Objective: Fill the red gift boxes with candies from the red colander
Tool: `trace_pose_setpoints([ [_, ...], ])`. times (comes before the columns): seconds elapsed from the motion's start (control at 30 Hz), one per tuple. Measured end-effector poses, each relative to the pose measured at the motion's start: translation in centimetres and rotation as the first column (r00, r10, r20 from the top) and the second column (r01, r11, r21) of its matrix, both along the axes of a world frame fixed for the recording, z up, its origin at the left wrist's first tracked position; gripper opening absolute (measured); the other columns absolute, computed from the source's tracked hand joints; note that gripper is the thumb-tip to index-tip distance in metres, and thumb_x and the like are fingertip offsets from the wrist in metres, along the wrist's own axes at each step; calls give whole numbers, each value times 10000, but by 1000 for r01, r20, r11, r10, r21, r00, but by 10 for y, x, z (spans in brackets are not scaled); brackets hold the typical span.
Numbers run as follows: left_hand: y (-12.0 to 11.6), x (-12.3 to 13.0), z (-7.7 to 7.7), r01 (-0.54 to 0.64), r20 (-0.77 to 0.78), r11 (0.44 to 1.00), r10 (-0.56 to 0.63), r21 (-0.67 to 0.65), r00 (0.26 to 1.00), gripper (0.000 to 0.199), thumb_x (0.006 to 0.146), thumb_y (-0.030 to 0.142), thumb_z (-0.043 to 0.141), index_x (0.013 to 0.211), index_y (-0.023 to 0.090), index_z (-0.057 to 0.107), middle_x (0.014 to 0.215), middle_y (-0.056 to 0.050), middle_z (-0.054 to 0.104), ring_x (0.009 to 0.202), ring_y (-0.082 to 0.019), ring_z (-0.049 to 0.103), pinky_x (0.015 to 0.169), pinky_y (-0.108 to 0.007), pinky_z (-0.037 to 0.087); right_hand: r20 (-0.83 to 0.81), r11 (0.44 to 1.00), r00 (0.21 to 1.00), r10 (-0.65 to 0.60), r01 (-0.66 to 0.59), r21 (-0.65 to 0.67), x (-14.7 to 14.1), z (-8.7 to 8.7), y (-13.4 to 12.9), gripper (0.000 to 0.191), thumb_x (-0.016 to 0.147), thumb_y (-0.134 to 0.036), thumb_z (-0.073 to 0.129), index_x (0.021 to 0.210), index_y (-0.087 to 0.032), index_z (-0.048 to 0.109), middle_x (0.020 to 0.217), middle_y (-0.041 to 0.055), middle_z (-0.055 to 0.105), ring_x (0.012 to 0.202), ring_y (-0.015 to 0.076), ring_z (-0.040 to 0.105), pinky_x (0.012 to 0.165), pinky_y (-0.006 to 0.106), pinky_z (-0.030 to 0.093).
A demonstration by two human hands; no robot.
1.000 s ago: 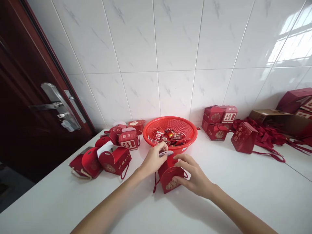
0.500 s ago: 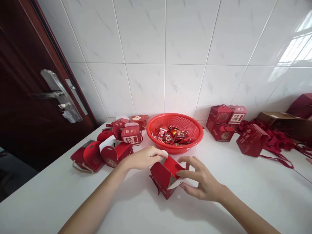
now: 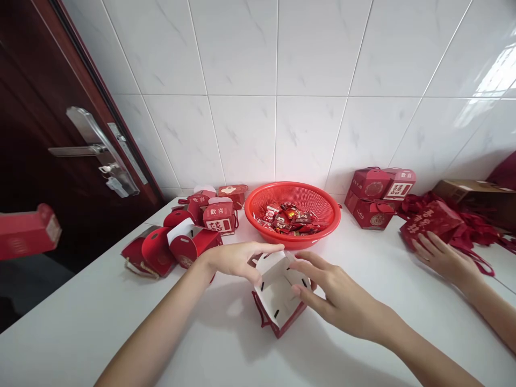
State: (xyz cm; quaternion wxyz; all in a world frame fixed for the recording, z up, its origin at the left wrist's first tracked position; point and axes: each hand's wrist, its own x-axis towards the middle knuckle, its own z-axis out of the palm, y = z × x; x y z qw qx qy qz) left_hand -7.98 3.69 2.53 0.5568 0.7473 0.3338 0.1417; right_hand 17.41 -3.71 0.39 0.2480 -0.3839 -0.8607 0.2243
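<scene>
While the open red box [image 3: 280, 300] sits on the counter [image 3: 231, 360] between both hands, the left hand [image 3: 237, 260] curls around its far-left corner; whether it pinches the card, I cannot tell. The right hand [image 3: 336, 293] has thumb and fingers spread at the wall nearest it. Light, even pressure from both hands should keep the card uncreased, clear of the red basket [image 3: 318, 198] beyond the left fingertips.

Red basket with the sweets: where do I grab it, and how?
Try the red basket by its rim, coming in from its left and right sides together. The rim sticks out, so you could probably hook under it. The tiled wall is close behind, and the open box is in the way in front.
</scene>
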Motion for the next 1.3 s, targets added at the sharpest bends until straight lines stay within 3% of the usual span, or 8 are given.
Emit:
trace_pose_setpoints([
  [0.23, -3, -7, -2, 82, -144, 995, -89, -53, 986, 1063, 535, 215, 874, 1513, 306, 469, 1430, -33, 627, 1275, -279, 616, 1031, -322, 494, -172, 932, 977, -126, 57, -358, 25, -21, 3, 565, 870, -360, 714, 1389, -215, 543, 1013, 62, 749, 843, 227, 728, 748, 361, 622],
  [0.37, 4, -10, -7, 72, -270, 996, -82, -47, 959, 1120, 548, 250, 897, 1549, 330, 401, 1457, -33, 603, 1175, -273, 673, 940, -296, 543, -138, 886, 981, -136, 59, -460, 36, -33, 7, 707, 814, -429, 772, 1434, -241, 487, 1039, 66, 733, 845, 231, 710, 738, 374, 610],
  [0.5, 12, -9, -13, 135, -390, 987, -158, -85, 907, 1234, 622, 399, 881, 1624, 305, 167, 1523, -50, 534, 1274, -277, 599, 1025, -316, 488, -95, 845, 983, -159, 86, -527, 41, -40, 18, 769, 793, -541, 766, 1450, -273, 472, 1126, 66, 709, 848, 210, 677, 785, 365, 586],
  [0.6, 13, -5, -15, 116, -452, 992, -126, -49, 883, 1182, 722, 501, 811, 1632, 309, 83, 1542, -58, 512, 1292, -277, 576, 1050, -309, 449, -74, 854, 975, -208, 144, -500, 46, -38, 25, 765, 819, -588, 711, 1475, -282, 461, 1203, 77, 685, 843, 206, 670, 798, 368, 575],
  [0.8, 8, -4, -6, 116, -443, 984, -44, 138, 895, 878, 862, 588, 662, 1603, 354, 255, 1391, -39, 648, 1153, -256, 652, 939, -274, 478, 4, 910, 968, -252, 239, -338, 59, -5, 36, 547, 878, -589, 627, 1284, -225, 665, 1057, 92, 739, 799, 223, 683, 759, 369, 564],
  [1.0, 7, -11, 14, 23, -297, 964, 59, 265, 953, 658, 909, 523, 626, 1504, 271, 498, 1196, -63, 744, 1068, -237, 681, 912, -293, 501, -177, 958, 942, -287, 281, -59, 61, 29, 98, 346, 885, -509, 609, 946, -207, 764, 967, 74, 772, 853, 238, 701, 779, 350, 549],
  [1.17, 31, 1, 27, -239, -115, 836, 335, 495, 935, 500, 922, 481, 584, 1338, 215, 660, 1105, -57, 762, 1027, -226, 686, 911, -304, 517, 64, 910, 909, -411, 413, -27, 34, 15, 168, 231, 907, -326, 593, 1036, -209, 745, 1023, 67, 766, 956, 236, 696, 835, 317, 514],
  [1.3, 78, 28, 25, -123, -267, 823, 316, 555, 910, 447, 951, 350, 505, 1339, 176, 644, 1231, -84, 728, 1105, -205, 672, 946, -277, 506, 199, 912, 905, -376, 399, -96, 13, -3, 196, 334, 850, -297, 674, 1163, -191, 723, 1147, 116, 742, 1073, 302, 675, 874, 351, 502],
])
